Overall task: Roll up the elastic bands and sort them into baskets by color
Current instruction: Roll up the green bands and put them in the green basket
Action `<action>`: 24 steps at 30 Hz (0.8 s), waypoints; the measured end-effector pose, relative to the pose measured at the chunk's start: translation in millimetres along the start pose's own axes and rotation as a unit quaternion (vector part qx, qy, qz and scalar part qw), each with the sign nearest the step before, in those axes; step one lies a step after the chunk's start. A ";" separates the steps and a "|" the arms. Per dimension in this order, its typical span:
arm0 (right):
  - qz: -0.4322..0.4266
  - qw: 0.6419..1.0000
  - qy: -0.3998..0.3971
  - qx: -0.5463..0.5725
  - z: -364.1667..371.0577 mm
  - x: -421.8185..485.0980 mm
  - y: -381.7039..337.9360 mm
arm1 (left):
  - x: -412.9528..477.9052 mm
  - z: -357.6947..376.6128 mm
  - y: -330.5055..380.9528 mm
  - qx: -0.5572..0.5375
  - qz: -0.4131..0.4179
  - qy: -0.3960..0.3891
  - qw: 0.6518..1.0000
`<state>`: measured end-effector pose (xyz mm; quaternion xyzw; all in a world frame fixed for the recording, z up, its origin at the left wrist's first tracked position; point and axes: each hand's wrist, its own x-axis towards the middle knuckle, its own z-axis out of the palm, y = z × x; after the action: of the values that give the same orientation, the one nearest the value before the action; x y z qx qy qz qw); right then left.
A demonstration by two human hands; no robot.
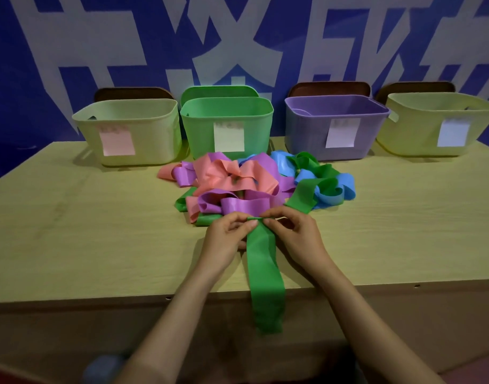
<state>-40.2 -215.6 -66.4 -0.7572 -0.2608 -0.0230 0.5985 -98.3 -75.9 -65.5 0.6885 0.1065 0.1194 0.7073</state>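
Green band (262, 270) lies at lower centre of the frame, its tail hanging over the table (85, 217) edge. I note the left hand (229, 239) and right hand (298, 234) both pinching its top end. Tangled bands (237, 178) sit just above; four baskets (226, 126) line the upper frame.

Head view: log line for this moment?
step: rolling start | left hand, right hand: pinch green band far end | band tail: over table edge | pile: unsorted
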 end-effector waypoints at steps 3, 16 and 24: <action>-0.033 0.999 0.013 -0.027 -0.9 -2.1 1.6 | -1.9 -0.1 0.9 -0.023 -0.005 -0.010 1.000; 0.042 0.998 -0.013 0.034 1.1 -5.1 -0.1 | -4.2 -2.9 0.3 -0.029 0.000 0.009 1.000; 0.051 0.995 -0.036 0.072 0.5 -7.0 -2.2 | -7.3 -2.7 1.6 0.007 0.006 0.025 1.000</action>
<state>-47.3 -217.4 -67.0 -0.7247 -0.2441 0.0537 0.6421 -106.1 -75.7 -64.1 0.6911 0.1211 0.1402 0.6986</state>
